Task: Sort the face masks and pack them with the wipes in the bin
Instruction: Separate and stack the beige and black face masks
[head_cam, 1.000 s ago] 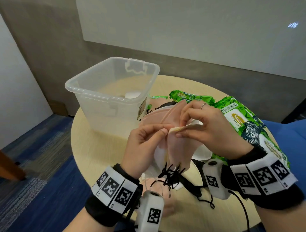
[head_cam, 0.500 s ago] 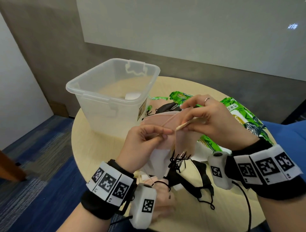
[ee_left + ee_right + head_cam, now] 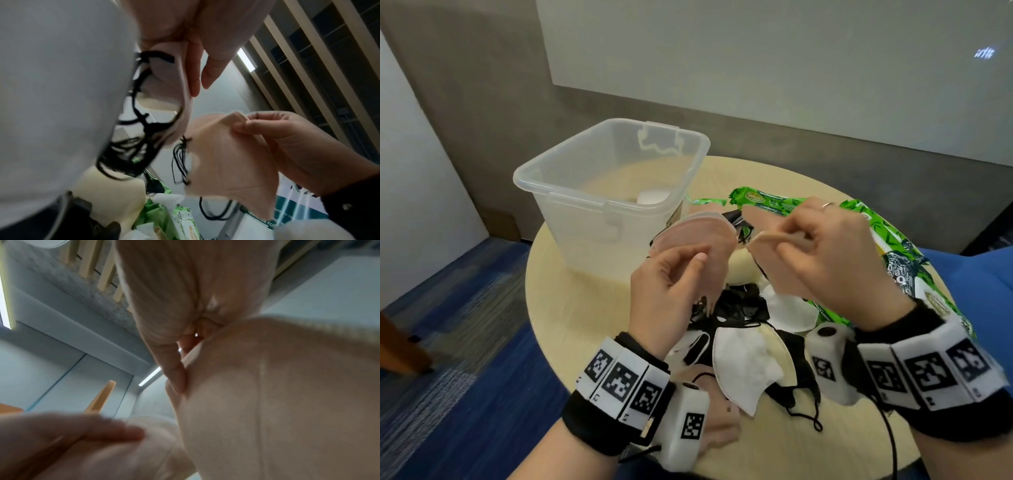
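My left hand [image 3: 700, 260] pinches a stack of pink masks [image 3: 695, 236] whose black ear loops hang below, seen close in the left wrist view as pink masks [image 3: 176, 84]. My right hand [image 3: 780, 240] pinches a single pink mask [image 3: 787, 277] by its top edge, a short gap to the right of the stack; the same mask [image 3: 230, 162] shows its loops. In the right wrist view my thumb presses this mask [image 3: 267, 402]. The clear bin [image 3: 558, 185] stands behind my left hand. Green wipes packs [image 3: 890, 250] lie behind my right hand.
On the round beige table [image 3: 585, 308], white masks [image 3: 743, 359] and black masks [image 3: 743, 305] lie tangled under my hands. A small white thing [image 3: 652, 197] lies in the bin. Blue carpet is on the left, a blue seat on the right.
My hands have drawn apart: the right one has pulled a single pink mask off the stack to the right, while the left one keeps the rest and has shifted left.
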{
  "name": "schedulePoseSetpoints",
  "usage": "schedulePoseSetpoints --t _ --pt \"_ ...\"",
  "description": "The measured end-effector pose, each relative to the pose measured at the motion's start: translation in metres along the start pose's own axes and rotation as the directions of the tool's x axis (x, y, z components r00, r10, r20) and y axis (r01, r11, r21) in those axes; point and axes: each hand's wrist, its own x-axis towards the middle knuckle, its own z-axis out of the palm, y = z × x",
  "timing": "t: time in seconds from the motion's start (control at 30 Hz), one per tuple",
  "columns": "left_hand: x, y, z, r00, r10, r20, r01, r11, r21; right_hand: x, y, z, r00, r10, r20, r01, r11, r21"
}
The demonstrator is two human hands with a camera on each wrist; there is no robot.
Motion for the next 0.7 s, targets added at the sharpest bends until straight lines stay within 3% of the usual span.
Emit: schedulePoseSetpoints --t 0.17,0.5,0.57,0.7 --pt "-0.005 0.003 0.012 0.988 -0.116 0.099 0.133 0.974 -0.182 -0.013 -0.014 0.031 0.964 -0.104 0.245 0.062 0.983 0.173" --pt "0.000 -0.003 0.010 0.973 -0.222 0.058 0.230 0.948 -0.220 -0.021 -0.014 0.031 0.879 -0.249 0.407 0.146 0.953 0.267" --pt "0.003 -0.004 0.009 0.973 -0.223 0.057 0.230 0.950 -0.209 -0.021 -0.014 0.026 0.849 -0.265 0.456 0.120 0.939 0.322" --pt "0.010 -0.015 0.003 0.969 -0.246 0.013 0.244 0.952 -0.186 -0.012 -0.011 0.000 0.793 -0.170 0.585 -0.077 0.924 0.373"
